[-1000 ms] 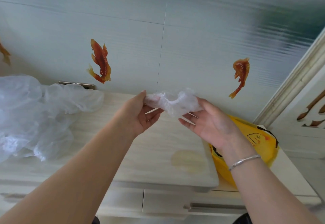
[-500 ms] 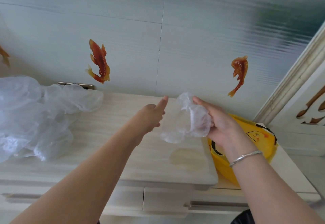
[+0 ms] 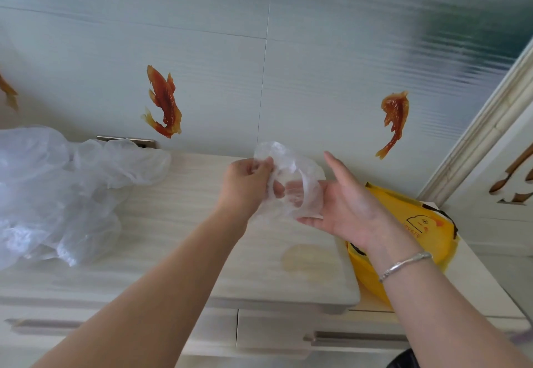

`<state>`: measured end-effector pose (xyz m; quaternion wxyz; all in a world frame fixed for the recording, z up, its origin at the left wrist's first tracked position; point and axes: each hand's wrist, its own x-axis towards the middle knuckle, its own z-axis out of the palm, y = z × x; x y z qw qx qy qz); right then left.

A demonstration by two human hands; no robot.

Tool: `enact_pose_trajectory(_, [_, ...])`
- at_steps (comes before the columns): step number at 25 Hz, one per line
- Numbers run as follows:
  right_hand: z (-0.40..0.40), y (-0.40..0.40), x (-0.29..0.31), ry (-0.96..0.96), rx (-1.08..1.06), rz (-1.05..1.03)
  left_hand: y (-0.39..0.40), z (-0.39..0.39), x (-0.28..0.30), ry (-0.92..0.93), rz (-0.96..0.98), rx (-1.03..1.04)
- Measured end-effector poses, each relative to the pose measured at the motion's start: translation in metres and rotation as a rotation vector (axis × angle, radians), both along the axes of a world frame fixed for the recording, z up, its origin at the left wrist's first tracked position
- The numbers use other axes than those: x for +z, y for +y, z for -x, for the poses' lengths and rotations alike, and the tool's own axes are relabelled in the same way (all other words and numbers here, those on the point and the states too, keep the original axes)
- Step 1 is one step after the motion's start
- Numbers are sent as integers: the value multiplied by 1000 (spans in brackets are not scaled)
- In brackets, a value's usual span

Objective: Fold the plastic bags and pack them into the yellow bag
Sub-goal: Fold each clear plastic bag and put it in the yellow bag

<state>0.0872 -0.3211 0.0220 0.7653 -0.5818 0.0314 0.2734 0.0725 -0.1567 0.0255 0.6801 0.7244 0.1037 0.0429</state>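
Closest to you, your right hand (image 3: 343, 209) is palm-up with the fingers straight and relaxed, and the small clear plastic bag (image 3: 291, 183) drapes over those fingers. Your left hand (image 3: 248, 183) pinches the bag's left edge with curled fingers, so the bag hangs between both hands, above the pale wooden cabinet top (image 3: 187, 237). The yellow bag (image 3: 418, 223) sits just past your right wrist, on the lower right ledge. Further left, a pile of loose plastic bags (image 3: 57, 188) lies on the cabinet top against the wall, well apart from your hands.
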Motion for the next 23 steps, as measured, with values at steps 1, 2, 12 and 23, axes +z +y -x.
enact_pose_trajectory(1, [2, 3, 1, -24, -8, -8, 0, 0, 0, -24, -35, 27])
enact_pose_trajectory(2, [4, 6, 2, -51, -25, -41, 0, -1, -1, -47, -74, 51])
enact_pose_trajectory(12, [1, 0, 5, -227, -587, 91, 11, -6, -14, -50, -350, 147])
enact_pose_trajectory(23, [4, 1, 14, -210, -306, 66, 11, -9, -9, 203, 24, -206])
